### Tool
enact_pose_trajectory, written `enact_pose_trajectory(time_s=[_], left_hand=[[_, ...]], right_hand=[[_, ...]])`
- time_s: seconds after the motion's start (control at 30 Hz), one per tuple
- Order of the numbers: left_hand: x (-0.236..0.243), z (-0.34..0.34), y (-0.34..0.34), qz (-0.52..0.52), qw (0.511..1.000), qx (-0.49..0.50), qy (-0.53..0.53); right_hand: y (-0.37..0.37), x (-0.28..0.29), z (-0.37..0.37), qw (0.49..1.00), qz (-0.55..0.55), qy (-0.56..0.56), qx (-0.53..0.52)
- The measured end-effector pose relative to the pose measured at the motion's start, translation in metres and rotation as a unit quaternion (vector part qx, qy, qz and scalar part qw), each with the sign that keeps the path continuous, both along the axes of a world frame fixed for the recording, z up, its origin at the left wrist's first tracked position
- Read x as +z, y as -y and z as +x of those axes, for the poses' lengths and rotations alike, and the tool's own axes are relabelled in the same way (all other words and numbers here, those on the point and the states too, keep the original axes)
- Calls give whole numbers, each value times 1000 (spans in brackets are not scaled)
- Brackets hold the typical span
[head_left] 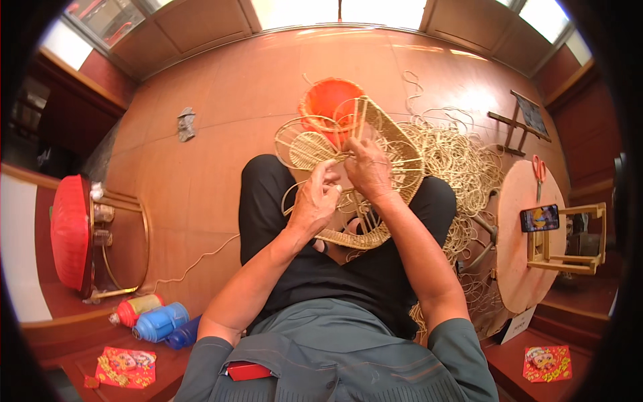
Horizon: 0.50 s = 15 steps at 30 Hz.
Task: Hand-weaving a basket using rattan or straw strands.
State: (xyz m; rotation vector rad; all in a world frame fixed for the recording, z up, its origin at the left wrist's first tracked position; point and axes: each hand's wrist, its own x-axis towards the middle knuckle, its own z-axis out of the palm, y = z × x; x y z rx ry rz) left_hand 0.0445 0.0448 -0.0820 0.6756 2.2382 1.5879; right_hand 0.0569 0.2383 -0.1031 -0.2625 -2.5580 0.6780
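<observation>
A half-woven wicker frame (395,130) of tan cord over thin ribs lies across my lap between my black-trousered knees. It has a broad woven band on the right and open loops with an oval woven patch (309,150) on the left. My right hand (368,167) is closed over the middle of the frame, its fingers pinching a tan cord strand. Just to its left, my left hand (316,201) has its fingers bent close together at the same strands. The fingertips partly hide what each pinches.
An orange bucket (328,100) stands beyond the frame. Loose cord (452,157) heaps on the floor at right, beside a round table (512,248) with scissors (539,175) and a phone (540,218). A red stool (70,234) and several flasks (161,323) are at left.
</observation>
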Motion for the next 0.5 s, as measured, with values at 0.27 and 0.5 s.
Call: enact_pose_trajectory(time_s=[0.27,0.5], left_hand=[[-9,2,-25,92,992,4,83],[14,0,-49,73,986,11,150]], right_hand=[[9,-8,-12,997,-71,-31,18],[-17,24,-6,981,-156,97,68]])
